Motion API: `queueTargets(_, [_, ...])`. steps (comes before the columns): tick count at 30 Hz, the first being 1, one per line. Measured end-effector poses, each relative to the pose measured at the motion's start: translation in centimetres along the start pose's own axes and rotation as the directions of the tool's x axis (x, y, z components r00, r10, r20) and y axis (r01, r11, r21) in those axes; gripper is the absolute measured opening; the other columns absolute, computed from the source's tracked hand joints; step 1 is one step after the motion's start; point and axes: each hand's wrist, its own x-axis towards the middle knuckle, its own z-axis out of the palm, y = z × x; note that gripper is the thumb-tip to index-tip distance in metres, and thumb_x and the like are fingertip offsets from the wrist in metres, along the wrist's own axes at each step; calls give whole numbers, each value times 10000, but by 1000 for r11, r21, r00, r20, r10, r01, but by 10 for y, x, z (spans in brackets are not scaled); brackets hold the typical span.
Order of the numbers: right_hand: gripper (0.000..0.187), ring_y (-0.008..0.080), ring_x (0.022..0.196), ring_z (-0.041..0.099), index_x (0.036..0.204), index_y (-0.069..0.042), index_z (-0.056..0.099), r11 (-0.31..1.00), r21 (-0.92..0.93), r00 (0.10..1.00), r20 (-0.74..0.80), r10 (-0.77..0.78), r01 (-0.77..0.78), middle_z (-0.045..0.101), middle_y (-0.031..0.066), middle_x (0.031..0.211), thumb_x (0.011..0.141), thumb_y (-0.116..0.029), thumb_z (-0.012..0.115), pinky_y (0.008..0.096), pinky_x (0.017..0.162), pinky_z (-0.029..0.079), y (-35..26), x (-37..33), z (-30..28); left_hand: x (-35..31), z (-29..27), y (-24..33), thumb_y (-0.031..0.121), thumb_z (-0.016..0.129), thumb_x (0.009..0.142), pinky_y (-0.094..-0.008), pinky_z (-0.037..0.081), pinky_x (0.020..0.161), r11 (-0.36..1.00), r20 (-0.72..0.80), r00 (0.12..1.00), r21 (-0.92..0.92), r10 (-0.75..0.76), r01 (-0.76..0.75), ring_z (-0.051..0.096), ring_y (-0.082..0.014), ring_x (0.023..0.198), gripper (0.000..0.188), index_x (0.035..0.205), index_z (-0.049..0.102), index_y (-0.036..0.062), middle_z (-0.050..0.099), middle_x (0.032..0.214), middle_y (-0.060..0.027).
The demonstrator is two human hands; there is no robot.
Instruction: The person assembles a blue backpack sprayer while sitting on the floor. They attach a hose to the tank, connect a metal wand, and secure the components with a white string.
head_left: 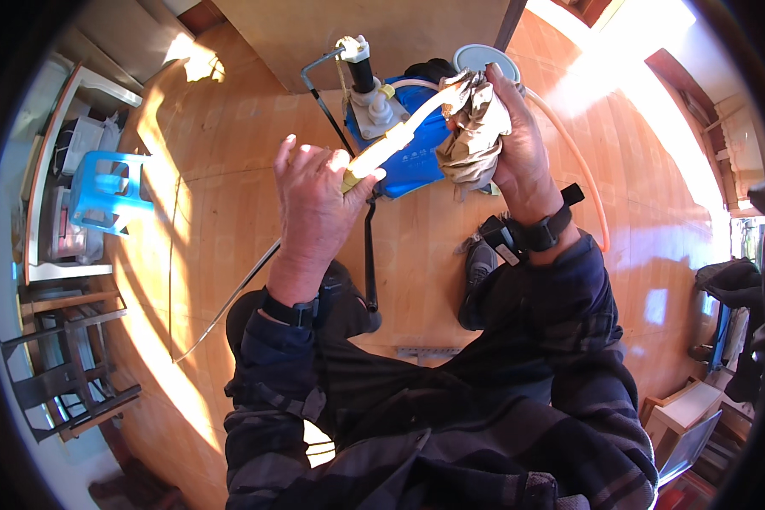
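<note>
A pale yellow spray wand handle (392, 143) slants up to the right in front of a blue tank sprayer (416, 170). My left hand (318, 191) is closed around its lower end. A crumpled beige-grey cloth (474, 140) wraps the upper end, and my right hand (518, 140) grips the cloth there. Folds of cloth hide the handle's tip. From beneath my left hand a thin metal rod (233, 302) runs down to the left; where it joins is hidden. A pinkish hose (574, 153) curves away beyond my right hand.
The sprayer has a black pump cylinder (361, 75) and a bent metal lever (314, 85) on top. A round pale lid (484, 59) shows behind. A blue plastic stool (110, 191) and a white shelf (34, 187) stand left. My shoe (480, 263) rests right of the tank.
</note>
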Motion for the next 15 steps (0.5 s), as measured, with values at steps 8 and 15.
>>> queueTargets(8, [300,147,964,736,1151,-38,716,1000,9,990,143,3,-4,771,53,1073,1086,-318,628,323,880,596,9,-6,8,9,-5,13,178,809,870,-546,366,1185,995,27,997,-71,-67,69,649,-275,1101,316,1139,740,26,745,1048,-104])
queueTargets(15, [191,119,959,709,1146,-77,676,999,11,978,203,-52,51,742,42,1062,1077,-253,645,266,843,575,25,-5,12,15,-4,20,196,750,924,-538,421,1130,947,20,987,-280,-158,158,691,-329,1050,257,1109,720,20,758,1043,-136])
